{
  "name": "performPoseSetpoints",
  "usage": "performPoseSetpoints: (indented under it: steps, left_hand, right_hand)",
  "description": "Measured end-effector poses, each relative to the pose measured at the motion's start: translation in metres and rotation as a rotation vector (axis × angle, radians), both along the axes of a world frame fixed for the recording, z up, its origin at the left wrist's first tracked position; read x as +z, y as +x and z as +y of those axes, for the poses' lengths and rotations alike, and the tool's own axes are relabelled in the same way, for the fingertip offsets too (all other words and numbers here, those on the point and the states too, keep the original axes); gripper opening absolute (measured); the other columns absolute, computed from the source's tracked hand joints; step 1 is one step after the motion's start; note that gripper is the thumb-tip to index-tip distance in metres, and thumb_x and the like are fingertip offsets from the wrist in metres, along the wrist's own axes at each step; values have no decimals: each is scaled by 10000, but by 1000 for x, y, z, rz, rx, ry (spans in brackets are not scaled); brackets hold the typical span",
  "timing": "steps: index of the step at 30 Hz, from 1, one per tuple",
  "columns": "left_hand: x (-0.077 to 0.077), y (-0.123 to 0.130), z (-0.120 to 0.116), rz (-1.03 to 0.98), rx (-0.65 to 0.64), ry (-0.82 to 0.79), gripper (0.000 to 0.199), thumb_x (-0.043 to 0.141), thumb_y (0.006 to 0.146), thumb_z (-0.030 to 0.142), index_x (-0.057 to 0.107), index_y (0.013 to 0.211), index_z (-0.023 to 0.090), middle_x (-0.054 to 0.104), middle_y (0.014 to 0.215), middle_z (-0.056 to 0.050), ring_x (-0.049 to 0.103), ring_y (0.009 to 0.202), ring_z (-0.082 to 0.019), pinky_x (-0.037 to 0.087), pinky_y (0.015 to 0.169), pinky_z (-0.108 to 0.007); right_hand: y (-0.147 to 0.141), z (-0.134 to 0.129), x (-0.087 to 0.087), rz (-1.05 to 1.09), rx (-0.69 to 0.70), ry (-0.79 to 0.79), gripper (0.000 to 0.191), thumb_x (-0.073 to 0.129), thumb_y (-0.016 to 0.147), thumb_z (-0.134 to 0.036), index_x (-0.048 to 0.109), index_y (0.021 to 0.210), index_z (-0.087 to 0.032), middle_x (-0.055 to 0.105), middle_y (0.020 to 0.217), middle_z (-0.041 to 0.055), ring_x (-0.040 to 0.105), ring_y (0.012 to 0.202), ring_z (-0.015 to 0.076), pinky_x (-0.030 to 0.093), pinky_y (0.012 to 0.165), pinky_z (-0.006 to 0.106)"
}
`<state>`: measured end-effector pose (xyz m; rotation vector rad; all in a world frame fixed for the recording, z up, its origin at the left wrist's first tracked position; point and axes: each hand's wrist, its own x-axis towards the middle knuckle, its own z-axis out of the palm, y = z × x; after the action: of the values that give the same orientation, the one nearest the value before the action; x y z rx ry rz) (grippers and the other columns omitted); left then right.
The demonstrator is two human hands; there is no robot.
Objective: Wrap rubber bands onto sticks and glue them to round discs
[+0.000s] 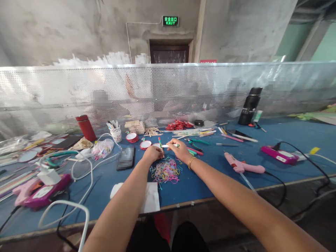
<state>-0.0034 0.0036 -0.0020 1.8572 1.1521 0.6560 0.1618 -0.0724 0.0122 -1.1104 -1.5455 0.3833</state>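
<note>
My left hand [154,154] is closed on a small thin stick [159,140] that stands upright with red and green on it. My right hand [180,149] grips a white marker pen [166,146] with a green end, its tip side pointing left at the stick. Just below both hands lies a tangled heap of colourful elastic bands [166,170]. White round discs with red rims [145,145] lie beyond my left hand. Green-handled pliers [196,142] rest to the right of my right hand.
A phone [126,158] and white paper [151,197] lie left of the heap. A pink glue gun [244,165] and a purple power box [279,155] sit right. Cables [88,189] loop across the left. A red flask [85,128] and black bottle [250,106] stand before a perforated metal screen [168,80].
</note>
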Motion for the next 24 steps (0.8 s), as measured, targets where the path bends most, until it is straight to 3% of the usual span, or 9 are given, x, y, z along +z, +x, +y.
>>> performPoseSetpoints:
  steps: [11,24]
  left_hand:
    - [-4,1,5,38,24,8,86,616,671,187,688,691,145,656,610,-26,573,542,-101,451,544,-190]
    - [11,1,-10,-4,22,-44,27,624,646,129,651,644,134,626,571,-16,531,495,-86,409,488,-179]
  right_hand:
    - [0,-2,1,-12,-12,8,198,480,813,-342,599,759,-192,653,684,-3,569,664,149,408,666,258]
    - [0,-3,2,10,-22,6,186,478,816,-337,582,745,-201,650,686,-8,570,677,153,410,679,259]
